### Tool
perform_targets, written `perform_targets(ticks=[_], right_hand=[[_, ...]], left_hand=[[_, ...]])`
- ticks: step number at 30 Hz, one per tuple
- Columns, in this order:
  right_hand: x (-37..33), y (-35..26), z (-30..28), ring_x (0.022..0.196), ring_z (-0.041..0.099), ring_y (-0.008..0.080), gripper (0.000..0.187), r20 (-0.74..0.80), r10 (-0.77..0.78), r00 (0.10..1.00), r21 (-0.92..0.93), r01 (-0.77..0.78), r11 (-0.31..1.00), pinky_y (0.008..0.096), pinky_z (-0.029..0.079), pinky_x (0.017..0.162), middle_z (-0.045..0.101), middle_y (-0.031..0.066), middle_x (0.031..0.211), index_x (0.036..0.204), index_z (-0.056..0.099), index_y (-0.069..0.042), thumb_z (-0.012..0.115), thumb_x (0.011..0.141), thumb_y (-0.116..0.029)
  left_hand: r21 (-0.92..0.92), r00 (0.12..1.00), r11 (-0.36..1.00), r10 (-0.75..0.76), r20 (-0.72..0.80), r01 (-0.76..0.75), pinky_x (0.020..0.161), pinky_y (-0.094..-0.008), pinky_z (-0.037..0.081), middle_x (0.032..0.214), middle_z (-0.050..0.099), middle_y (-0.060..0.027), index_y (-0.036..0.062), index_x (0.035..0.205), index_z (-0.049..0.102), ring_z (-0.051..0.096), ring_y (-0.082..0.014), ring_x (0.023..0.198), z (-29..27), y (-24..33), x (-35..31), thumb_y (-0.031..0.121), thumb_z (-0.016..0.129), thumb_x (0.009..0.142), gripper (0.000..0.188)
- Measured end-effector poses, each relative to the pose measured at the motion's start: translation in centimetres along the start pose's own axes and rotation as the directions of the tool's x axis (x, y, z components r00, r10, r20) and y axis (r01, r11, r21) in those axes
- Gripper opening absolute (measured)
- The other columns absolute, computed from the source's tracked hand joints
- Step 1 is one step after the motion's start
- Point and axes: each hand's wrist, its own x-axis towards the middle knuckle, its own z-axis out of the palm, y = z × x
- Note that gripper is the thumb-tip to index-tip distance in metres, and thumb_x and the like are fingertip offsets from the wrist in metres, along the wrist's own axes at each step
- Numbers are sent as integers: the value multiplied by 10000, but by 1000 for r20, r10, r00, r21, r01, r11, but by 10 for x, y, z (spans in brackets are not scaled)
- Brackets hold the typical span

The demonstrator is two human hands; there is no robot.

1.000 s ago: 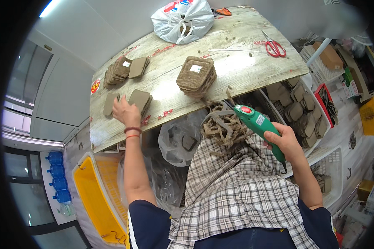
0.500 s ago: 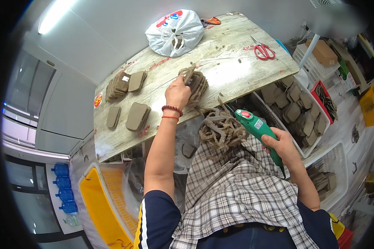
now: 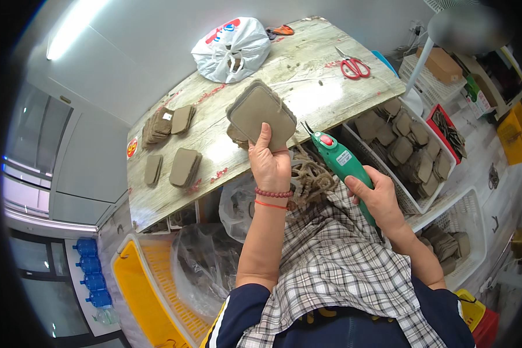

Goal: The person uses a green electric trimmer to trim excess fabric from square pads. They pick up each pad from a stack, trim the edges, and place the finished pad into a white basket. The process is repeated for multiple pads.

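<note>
The tool [image 3: 343, 163] is green, its button [image 3: 326, 140] red. The held pad [image 3: 262, 116] is brown. The cloth [image 3: 336, 278] is white with dark checks.

The pale, wood-grained tabletop [image 3: 298, 49] is streaked with red marks. A knotted white plastic bag [image 3: 246, 47] slumps at the far edge, something orange [image 3: 283, 31] just beside it. Red-handled scissors [image 3: 354, 68] lie over to the right. Four pad piles [image 3: 185, 167] sit on the left, and another brown stack [image 3: 236, 138], largely hidden, shows near the middle.
</note>
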Motion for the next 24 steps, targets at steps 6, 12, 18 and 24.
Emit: perform_targets(ticks=[6,12,18,24], right_hand=[[-4,-3,-3,586,503,56,293,-16,6,1000,46,-5,999,220,422,537,583,5,713,923,628,-6,678,883,-293],[-4,-4,-3,590,509,57,302,-27,-16,1000,33,17,999,220,427,540,591,6,719,924,632,-10,680,881,-304],[-3,-10,-5,595,521,57,307,-58,-16,998,5,16,1000,214,438,550,610,12,729,918,632,-8,692,871,-306],[1,-14,-10,594,526,59,307,-73,-19,997,27,21,999,215,436,548,594,8,706,904,630,-13,690,872,-312]], left_hand=[[-87,998,994,-63,-11,62,972,-371,495,1173,596,-52,70,1220,515,576,-202,1080,7,-16,-8,11,626,885,357],[-42,995,995,-89,45,91,964,-370,499,1171,597,-62,59,1210,513,582,-206,1074,7,-25,-17,7,608,896,332],[30,986,990,-143,88,141,985,-369,478,1200,581,-73,44,1248,490,567,-215,1110,4,-28,-33,1,590,904,361],[94,964,969,-238,119,227,978,-359,478,1205,581,-72,41,1251,483,571,-214,1108,-3,-32,-47,-5,585,905,363]])
